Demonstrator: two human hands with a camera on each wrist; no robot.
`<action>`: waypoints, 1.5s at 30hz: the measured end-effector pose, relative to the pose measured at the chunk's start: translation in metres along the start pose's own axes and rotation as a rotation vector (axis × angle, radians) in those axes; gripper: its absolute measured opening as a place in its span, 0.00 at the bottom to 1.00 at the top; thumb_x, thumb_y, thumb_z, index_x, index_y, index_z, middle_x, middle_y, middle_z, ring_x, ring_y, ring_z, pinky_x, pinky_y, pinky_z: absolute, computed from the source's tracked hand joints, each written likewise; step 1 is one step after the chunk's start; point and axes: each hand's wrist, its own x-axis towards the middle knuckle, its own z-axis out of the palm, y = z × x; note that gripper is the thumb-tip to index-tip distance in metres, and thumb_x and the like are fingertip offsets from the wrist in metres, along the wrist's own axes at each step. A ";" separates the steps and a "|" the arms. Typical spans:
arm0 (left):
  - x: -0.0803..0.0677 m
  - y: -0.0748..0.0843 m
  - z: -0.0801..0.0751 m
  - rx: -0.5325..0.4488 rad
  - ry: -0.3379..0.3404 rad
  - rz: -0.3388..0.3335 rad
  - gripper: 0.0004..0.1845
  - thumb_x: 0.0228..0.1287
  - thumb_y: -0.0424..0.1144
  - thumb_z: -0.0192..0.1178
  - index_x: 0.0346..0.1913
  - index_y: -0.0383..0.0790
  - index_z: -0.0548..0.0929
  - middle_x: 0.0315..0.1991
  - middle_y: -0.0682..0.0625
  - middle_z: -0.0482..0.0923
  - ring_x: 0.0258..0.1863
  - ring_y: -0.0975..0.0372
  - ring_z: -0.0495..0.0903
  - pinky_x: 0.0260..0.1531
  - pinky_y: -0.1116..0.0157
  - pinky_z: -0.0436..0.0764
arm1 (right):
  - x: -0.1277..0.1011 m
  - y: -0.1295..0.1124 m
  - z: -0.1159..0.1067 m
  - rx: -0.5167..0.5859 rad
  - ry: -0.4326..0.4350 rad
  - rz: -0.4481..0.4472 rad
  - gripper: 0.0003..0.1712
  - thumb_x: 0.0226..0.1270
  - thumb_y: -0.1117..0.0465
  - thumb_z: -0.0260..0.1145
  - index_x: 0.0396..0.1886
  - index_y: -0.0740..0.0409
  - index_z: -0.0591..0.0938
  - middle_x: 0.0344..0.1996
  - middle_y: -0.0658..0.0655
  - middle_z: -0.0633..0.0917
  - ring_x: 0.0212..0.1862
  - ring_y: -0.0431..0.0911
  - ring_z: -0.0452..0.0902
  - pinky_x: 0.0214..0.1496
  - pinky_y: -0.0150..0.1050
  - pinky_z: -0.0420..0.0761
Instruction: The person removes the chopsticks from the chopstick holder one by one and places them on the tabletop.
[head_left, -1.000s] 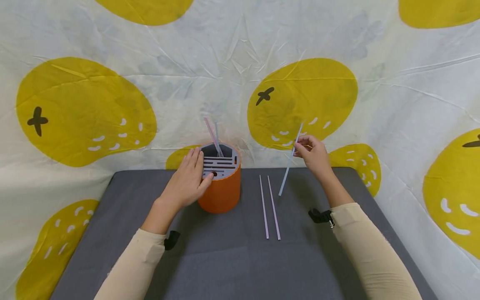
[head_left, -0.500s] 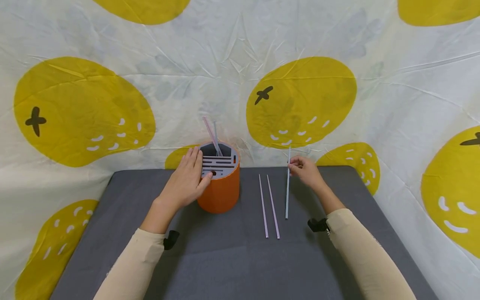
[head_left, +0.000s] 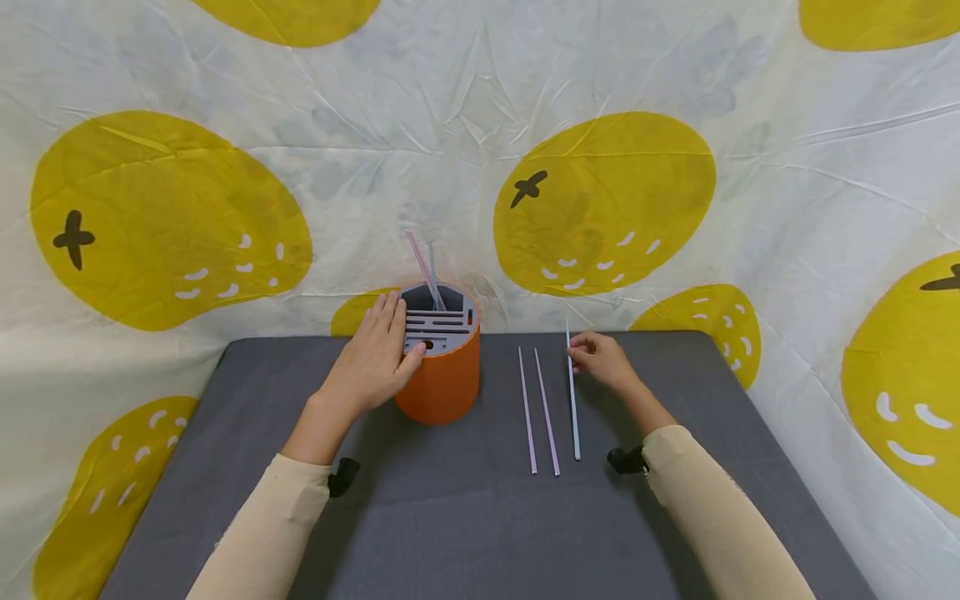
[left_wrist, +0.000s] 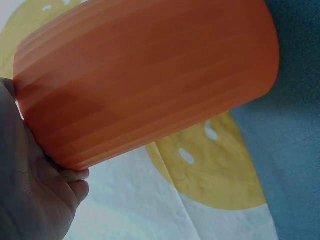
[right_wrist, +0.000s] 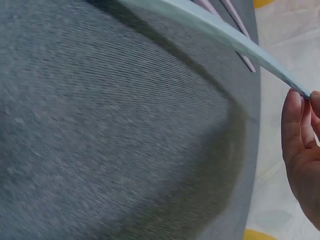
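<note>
Behind everything, across the top of the frame, hangs a creased white backdrop (head_left: 420, 108) printed with big yellow fruit. Below it the grey worktop (head_left: 450, 517) fills the lower half of the head view.

At centre left of the frame stands an orange holder (head_left: 444, 379) with a grey slotted lid (head_left: 442, 327); two straws (head_left: 424, 267), one pink and one pale blue, lean out of its rear opening. The left hand (head_left: 372, 360) grips the holder's left side, fingers (head_left: 390, 321) lying over the lid's rim and thumb hooked on the near edge; the left wrist view shows the palm against the orange wall.

Right of centre, two lilac straws (head_left: 538, 408) lie side by side, well apart from the holder. Just beside them, on their right, a pale blue straw (head_left: 573, 400) rests nearly parallel. The right hand (head_left: 600, 360) pinches its far end between thumb and fingertips (right_wrist: 300, 120); whether that end is flat on the cloth cannot be told.

To set this straw down well, I judge the pinch should lower the far end gently until it lies level, keep the line parallel to its neighbours without nudging them, and loosen only once it is at rest, since a light straw rolls easily.
</note>
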 end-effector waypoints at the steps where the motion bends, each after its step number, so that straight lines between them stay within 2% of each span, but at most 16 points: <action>1: 0.000 0.000 0.000 -0.001 0.000 0.000 0.43 0.82 0.59 0.38 0.82 0.27 0.47 0.84 0.35 0.39 0.84 0.44 0.37 0.83 0.48 0.43 | 0.000 0.001 0.002 0.002 0.000 0.011 0.13 0.76 0.65 0.64 0.51 0.73 0.81 0.36 0.65 0.87 0.30 0.39 0.82 0.36 0.32 0.86; 6: 0.000 -0.001 0.001 -0.004 0.005 0.001 0.43 0.82 0.59 0.38 0.82 0.27 0.47 0.84 0.35 0.39 0.84 0.42 0.38 0.83 0.47 0.44 | 0.000 0.009 0.011 0.035 -0.001 0.061 0.13 0.76 0.66 0.64 0.51 0.74 0.81 0.33 0.62 0.86 0.27 0.38 0.81 0.32 0.30 0.86; 11: -0.001 0.000 0.000 -0.007 0.005 -0.004 0.43 0.81 0.58 0.38 0.82 0.27 0.48 0.84 0.35 0.39 0.84 0.43 0.38 0.83 0.47 0.44 | -0.001 0.014 0.019 0.104 -0.031 0.101 0.14 0.76 0.67 0.64 0.52 0.77 0.79 0.32 0.59 0.85 0.27 0.37 0.81 0.33 0.31 0.87; 21: 0.000 0.001 0.000 -0.005 -0.004 -0.006 0.43 0.82 0.59 0.38 0.82 0.27 0.46 0.84 0.35 0.38 0.84 0.42 0.39 0.83 0.47 0.44 | -0.005 0.015 0.027 0.137 -0.033 0.199 0.16 0.74 0.67 0.65 0.54 0.76 0.81 0.33 0.59 0.85 0.30 0.40 0.81 0.32 0.34 0.88; 33: 0.000 0.002 -0.001 -0.005 0.006 -0.005 0.43 0.81 0.58 0.39 0.81 0.26 0.48 0.84 0.33 0.40 0.84 0.41 0.42 0.82 0.46 0.45 | -0.007 0.010 0.030 0.118 0.018 0.271 0.14 0.71 0.68 0.68 0.50 0.75 0.83 0.30 0.59 0.87 0.25 0.39 0.82 0.29 0.33 0.87; 39: 0.000 0.001 -0.001 -0.006 -0.006 -0.010 0.43 0.82 0.59 0.38 0.82 0.27 0.47 0.84 0.35 0.37 0.84 0.42 0.40 0.83 0.47 0.43 | -0.008 0.008 0.030 0.055 0.016 0.276 0.12 0.72 0.66 0.69 0.48 0.72 0.84 0.29 0.57 0.86 0.25 0.39 0.82 0.30 0.33 0.87; 45: 0.000 0.001 0.000 -0.011 -0.008 -0.013 0.43 0.81 0.59 0.38 0.82 0.27 0.47 0.84 0.36 0.37 0.84 0.43 0.39 0.83 0.47 0.42 | -0.007 0.010 0.032 0.056 0.007 0.267 0.12 0.72 0.66 0.69 0.47 0.72 0.84 0.30 0.58 0.86 0.26 0.39 0.81 0.30 0.32 0.87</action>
